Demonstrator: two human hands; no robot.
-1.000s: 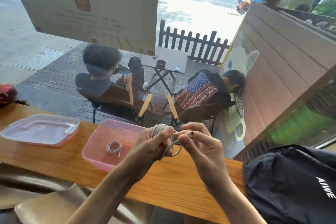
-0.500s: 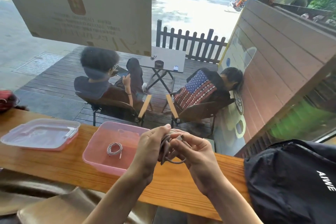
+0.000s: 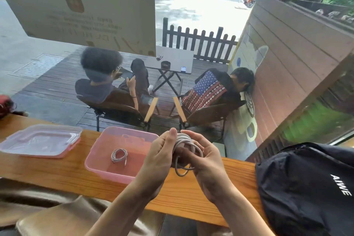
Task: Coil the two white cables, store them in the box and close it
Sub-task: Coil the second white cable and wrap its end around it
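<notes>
A pink plastic box (image 3: 95, 161) stands open on the wooden counter, with one coiled white cable (image 3: 119, 155) lying on its floor. Just right of the box, above the counter, both hands hold a second white cable (image 3: 186, 145) wound into loops. My left hand (image 3: 159, 155) grips the coil from the left. My right hand (image 3: 206, 161) curls round it from the right, and a loop hangs below the fingers. The box's clear lid (image 3: 40, 141) lies flat on the counter to the left.
A black backpack (image 3: 306, 188) fills the counter's right end. The wooden counter (image 3: 57, 170) runs along a glass window; two people sit on chairs outside. A brown leather seat (image 3: 57, 220) lies below the counter's near edge. A red object (image 3: 4, 104) sits far left.
The loose end that my right hand pinched has been wound in; the coil is now tighter between both hands. The hands have dropped slightly toward the counter.
</notes>
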